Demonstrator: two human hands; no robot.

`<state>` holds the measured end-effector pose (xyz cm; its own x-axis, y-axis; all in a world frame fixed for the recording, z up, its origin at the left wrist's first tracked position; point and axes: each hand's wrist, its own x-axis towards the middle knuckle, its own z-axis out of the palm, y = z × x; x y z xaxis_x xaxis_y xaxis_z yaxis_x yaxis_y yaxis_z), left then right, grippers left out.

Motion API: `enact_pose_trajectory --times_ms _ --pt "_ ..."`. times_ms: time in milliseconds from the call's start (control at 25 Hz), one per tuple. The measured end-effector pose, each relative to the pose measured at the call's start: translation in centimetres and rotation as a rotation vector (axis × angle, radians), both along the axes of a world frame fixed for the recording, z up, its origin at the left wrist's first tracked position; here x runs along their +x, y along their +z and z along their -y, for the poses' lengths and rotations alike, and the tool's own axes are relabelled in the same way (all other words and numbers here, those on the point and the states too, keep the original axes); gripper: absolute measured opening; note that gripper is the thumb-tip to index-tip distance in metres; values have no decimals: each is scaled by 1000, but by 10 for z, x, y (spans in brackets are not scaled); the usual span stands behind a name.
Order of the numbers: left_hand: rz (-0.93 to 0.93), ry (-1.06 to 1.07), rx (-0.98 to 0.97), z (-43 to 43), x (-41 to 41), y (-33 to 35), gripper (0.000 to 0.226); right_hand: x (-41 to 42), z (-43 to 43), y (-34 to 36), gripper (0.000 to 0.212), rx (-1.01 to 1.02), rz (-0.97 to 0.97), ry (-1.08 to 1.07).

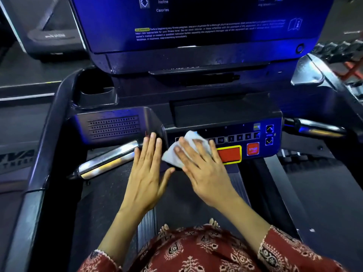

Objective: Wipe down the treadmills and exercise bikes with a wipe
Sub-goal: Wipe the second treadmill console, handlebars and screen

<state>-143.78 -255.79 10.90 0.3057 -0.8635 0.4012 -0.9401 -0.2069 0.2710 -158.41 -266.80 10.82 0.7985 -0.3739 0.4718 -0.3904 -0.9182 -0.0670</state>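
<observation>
A neighbouring treadmill (49, 36) stands at the far left. On this treadmill (59, 118), a cup holder (96, 95) sits at the far left of the console, with a perforated speaker grille (114, 126) nearer. Below the grille, a chrome pulse handle (106, 160) slants toward the near left. The left hand (147, 173) lies flat just right of that handle. Its grip is spread, fingers straight, and it holds nothing. The fingertips touch the console's edge, probably to steady the person while the other hand works. Next comes the crumpled white wipe (172, 157), on the left end of the control panel (235, 132). The right hand (202, 169) presses it down with flat, slightly fanned fingers, a spread grip rather than a pinch, which suits rubbing a flat surface. The wipe hides the first keys of the number key row (239, 137). To the right are a red, yellow-bordered panel (229, 154), a red STOP button (252, 149) and two arrow keys (269, 134), which this pass has apparently not reached yet. A second chrome handle (314, 128) juts right. The blue display screen (196, 20) fills the far middle.
</observation>
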Motion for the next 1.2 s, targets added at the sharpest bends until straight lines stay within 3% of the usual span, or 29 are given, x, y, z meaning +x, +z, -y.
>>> enact_pose_trajectory --times_ms 80,160,280,360,560,720,880,960,1120,1200 --pt "31 -41 -28 5 -7 1 69 -34 15 -8 49 -92 -67 78" --pt "77 -96 -46 14 -18 1 67 -68 38 -12 48 -106 -36 -34" --pt "101 -99 -39 31 -36 1 63 -93 64 -8 50 176 135 -354" --pt "107 -58 -41 42 -45 3 62 -83 62 -7 50 289 210 -456" --pt "75 0 -69 70 -62 14 64 -87 98 8 48 75 105 -225" --pt "23 41 -81 82 -78 15 65 -109 95 1 50 372 322 -433" --pt "15 81 -93 85 -85 15 65 -107 90 -8 44 139 170 -98" --pt "15 103 -104 87 -86 15 64 -102 111 4 42 47 169 -65" --pt "-20 154 -142 89 -95 19 61 -108 100 -5 57 189 330 -207" --pt "-23 165 -173 87 -97 23 58 -108 84 -12 63 203 333 -130"
